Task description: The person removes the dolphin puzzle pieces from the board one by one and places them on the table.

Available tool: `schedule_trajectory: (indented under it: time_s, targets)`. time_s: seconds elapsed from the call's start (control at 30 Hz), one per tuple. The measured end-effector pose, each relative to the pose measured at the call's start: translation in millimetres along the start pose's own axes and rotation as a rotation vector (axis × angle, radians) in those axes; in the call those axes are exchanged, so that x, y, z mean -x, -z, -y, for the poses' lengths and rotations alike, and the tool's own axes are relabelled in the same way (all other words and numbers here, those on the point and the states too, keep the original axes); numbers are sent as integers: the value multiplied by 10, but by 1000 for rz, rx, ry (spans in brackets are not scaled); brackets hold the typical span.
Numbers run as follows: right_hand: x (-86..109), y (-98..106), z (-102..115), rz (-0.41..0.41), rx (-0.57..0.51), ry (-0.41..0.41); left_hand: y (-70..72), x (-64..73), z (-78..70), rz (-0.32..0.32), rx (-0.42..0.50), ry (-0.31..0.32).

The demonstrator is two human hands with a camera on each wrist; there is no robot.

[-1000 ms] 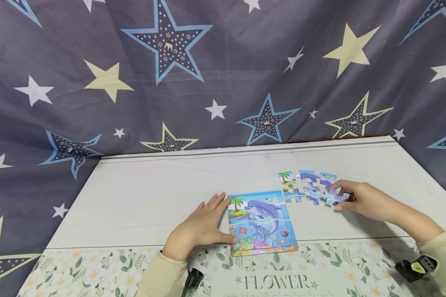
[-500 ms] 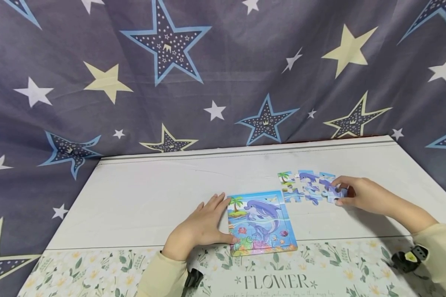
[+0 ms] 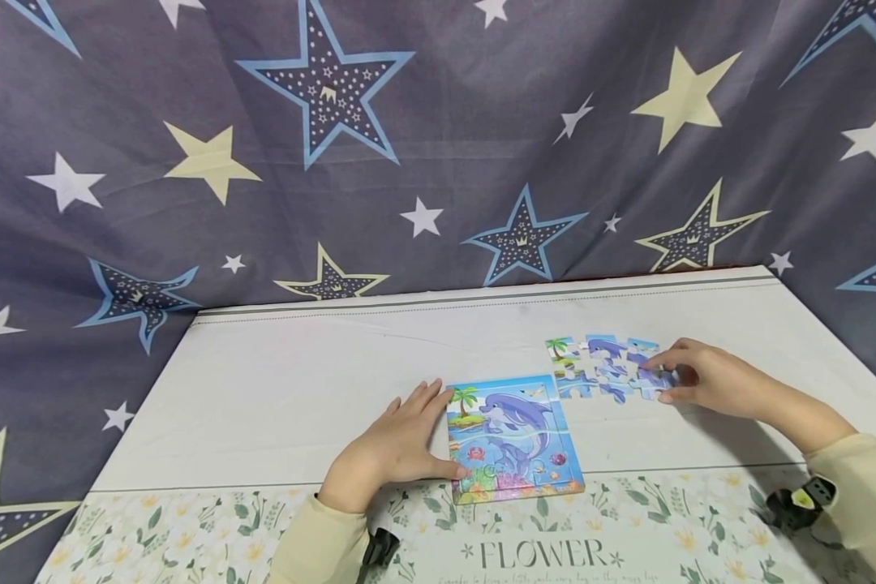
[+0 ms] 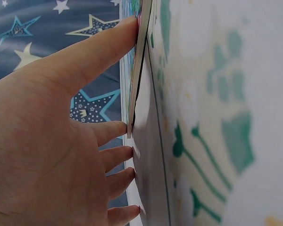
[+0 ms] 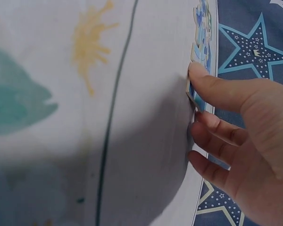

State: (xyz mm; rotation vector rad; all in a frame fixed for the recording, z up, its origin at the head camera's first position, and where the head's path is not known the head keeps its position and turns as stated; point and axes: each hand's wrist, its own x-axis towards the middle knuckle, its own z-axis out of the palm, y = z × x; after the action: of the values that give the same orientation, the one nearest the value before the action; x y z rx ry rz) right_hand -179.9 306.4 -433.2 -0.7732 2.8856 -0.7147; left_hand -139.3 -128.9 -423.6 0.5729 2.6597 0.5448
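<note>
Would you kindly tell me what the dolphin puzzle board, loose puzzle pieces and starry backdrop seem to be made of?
The dolphin puzzle board is probably thin wood or thick cardboard, printed, with a tan edge. The loose puzzle pieces seem likewise: printed faces, tan cut edges. The starry backdrop seems matte fabric, judging by soft folds.

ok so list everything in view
dolphin board: 1, mostly blue and purple, lower middle of the head view
puzzle pieces: several, partly hidden, blue and purple, by the board's far-right corner
table cover: 1, white with floral print, beneath the board
starry curtain: 1, dark grey, behind the table cover
wrist devices: 2, black, one per wrist
sleeves: 2, cream, on the arms
left hand: 1, bare, touching the board's left edge
right hand: 1, bare, pinching the rightmost puzzle pieces
</note>
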Motion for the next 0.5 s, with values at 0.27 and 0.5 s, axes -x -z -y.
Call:
schedule_trajectory:
  time_s: [0.27,0.5]
  targets:
    - [-10,21,-3,-1,5,15,0,9,2,-3,-4,-2]
    - [-9,23,22,-14,14,-17,-6,6,11,-1,1,-1]
